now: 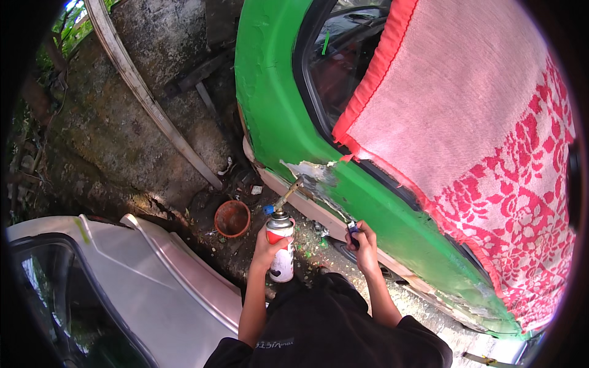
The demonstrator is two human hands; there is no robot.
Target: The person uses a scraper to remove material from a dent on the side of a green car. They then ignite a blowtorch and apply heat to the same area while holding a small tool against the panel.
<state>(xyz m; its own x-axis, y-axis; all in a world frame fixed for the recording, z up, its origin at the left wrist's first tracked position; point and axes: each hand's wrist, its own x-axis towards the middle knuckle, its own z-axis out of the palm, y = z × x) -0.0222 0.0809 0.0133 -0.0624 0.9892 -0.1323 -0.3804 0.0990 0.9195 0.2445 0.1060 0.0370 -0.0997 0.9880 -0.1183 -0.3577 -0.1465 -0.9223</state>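
In the head view, my left hand grips a white and red gas canister fitted with a brass torch nozzle and a blue knob. The nozzle tip points at a scorched, peeling patch on the green car body; I cannot tell whether it touches. No flame is visible. My right hand is closed on a small blue object with a metal top, which looks like a lighter, held beside the lower green panel.
A pink and red patterned cloth drapes over the green car. A silver car stands at lower left. A terracotta pot sits on the littered ground between them. A long curved strip leans by a weathered wall.
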